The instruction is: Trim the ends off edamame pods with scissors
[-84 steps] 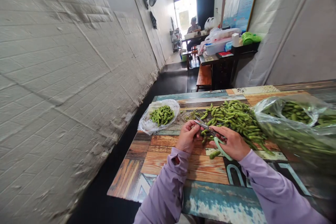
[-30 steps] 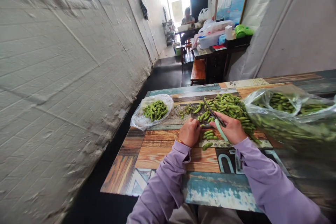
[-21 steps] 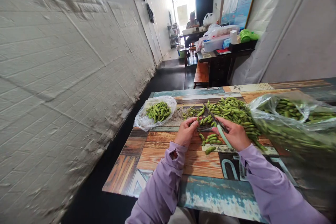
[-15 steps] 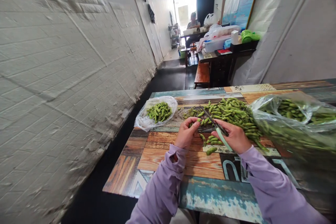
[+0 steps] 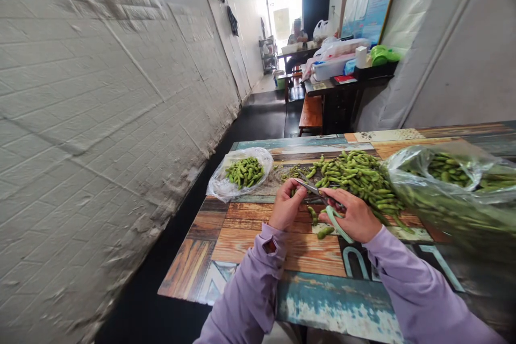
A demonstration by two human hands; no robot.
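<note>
My right hand (image 5: pixel 355 214) grips scissors (image 5: pixel 336 220) with pale green handles. Their blades point left and reach the fingertips of my left hand (image 5: pixel 285 204). The left fingers are pinched on an edamame pod (image 5: pixel 294 192), of which only a small green part shows. Just beyond both hands lies a heap of edamame pods (image 5: pixel 358 172), with small trimmings (image 5: pixel 293 171) to its left. A few loose pods (image 5: pixel 324 232) rest on the table nearer to me, below the scissors.
A clear plastic bag (image 5: pixel 226 183) with pods lies open at the table's left. A larger bag (image 5: pixel 439 215) full of pods stands at the right. The wood-patterned table (image 5: pixel 250 250) ends near the left wall. Farther back are a bench (image 5: pixel 310 113), a cluttered table and a seated person (image 5: pixel 297 35).
My right hand has turned the scissors and brought them left and down, so their tips now meet the left fingertips. My left hand has hardly moved.
</note>
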